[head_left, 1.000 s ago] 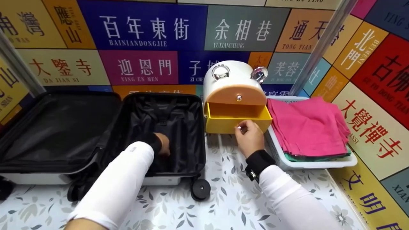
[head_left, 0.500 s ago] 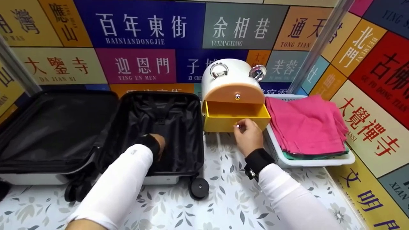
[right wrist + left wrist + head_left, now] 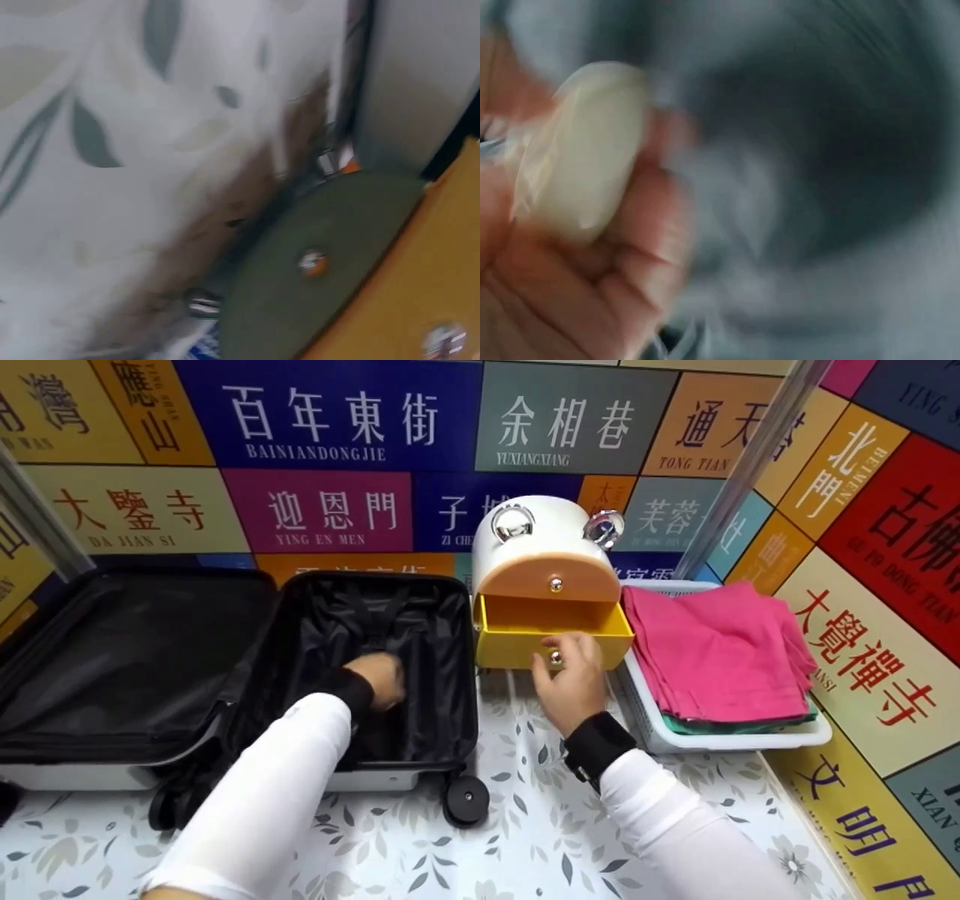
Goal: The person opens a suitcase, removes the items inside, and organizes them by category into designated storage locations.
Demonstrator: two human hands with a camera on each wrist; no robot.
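An open black suitcase (image 3: 150, 660) lies on the left of the table. My left hand (image 3: 381, 679) is inside its right half, above the lining. In the blurred left wrist view its fingers curl round a pale oval object (image 3: 585, 150) in clear wrap. A small white cabinet (image 3: 536, 540) with a peach arched door stands at the back. Its yellow drawer (image 3: 551, 630) is pulled out and shows nothing inside. My right hand (image 3: 568, 679) is at the drawer's front, thumb and fingers on either side of the silver knob (image 3: 555, 658).
A white basket (image 3: 720, 735) holding folded pink cloth (image 3: 720, 649) over green cloth sits right of the cabinet, against the coloured sign wall. A suitcase wheel (image 3: 466, 800) sticks out onto the leaf-patterned tabletop (image 3: 517, 840). A metal pole (image 3: 750, 465) rises behind the basket.
My left hand has moved a little farther back and right inside the suitcase. My right hand has shifted slightly left at the drawer front, and the drawer looks slightly farther in.
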